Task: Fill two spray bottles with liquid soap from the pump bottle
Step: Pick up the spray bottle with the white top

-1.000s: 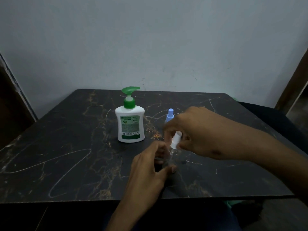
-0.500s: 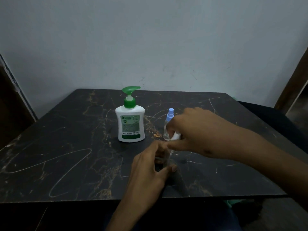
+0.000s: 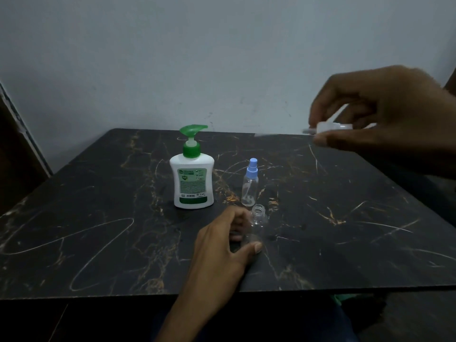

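The open bottle (image 3: pixel 257 223), clear, light and probably tippy, stands on the tabletop (image 3: pixel 98 218) before the pump bottle (image 3: pixel 192 178), gripped low by the left hand (image 3: pixel 222 245), the best hold for filling, while the right hand (image 3: pixel 385 114) pinches its sprayer (image 3: pixel 328 128).

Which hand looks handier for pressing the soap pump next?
Probably the right hand, once it sets down the white spray cap: the left hand steadies the open bottle.
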The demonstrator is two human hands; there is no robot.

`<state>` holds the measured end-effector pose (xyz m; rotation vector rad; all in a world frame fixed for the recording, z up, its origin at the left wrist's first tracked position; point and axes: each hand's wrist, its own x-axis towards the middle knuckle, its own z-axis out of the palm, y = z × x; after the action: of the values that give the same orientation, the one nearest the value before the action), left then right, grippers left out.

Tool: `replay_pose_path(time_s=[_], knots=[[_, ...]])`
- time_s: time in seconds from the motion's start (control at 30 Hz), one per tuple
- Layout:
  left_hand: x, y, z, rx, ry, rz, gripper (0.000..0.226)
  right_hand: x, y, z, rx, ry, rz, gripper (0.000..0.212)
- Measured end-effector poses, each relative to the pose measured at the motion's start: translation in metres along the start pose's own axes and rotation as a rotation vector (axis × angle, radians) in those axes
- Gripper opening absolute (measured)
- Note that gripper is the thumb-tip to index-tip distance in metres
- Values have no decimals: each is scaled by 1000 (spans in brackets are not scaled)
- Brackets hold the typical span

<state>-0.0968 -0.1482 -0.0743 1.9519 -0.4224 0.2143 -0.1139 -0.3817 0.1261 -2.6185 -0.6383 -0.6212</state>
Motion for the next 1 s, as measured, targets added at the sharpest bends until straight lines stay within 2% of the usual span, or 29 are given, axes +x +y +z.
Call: replay_pose_path(time_s=[0.13,0.3,0.43,0.57,0.67,0.8,0.9,1.0], knots=[[0,-1,1,6,4,-10,38,-3,47,43,37,140,249,17],[0,-1,0,18,-7,-8,36,2,79,121,56,71,439,16],[0,-2,1,29,-7,-18,37,-3,76,151,103,100,477,14],[0,-2,1,25,-4,-12,36,-8,60,147,105,371,447,15],[0,-1,1,18,-14,-11,35,-6,38,141,138,488,328,19],[-1,1,2,9,37,2,37,-5,18,157,129,377,172,25],[-6,-3,-2,-52,142,-19,42,-8,18,176,76,247,145,29],[-15,-7,-9,-105,227,-41,47,-14,20,189,-3,135,139,23]])
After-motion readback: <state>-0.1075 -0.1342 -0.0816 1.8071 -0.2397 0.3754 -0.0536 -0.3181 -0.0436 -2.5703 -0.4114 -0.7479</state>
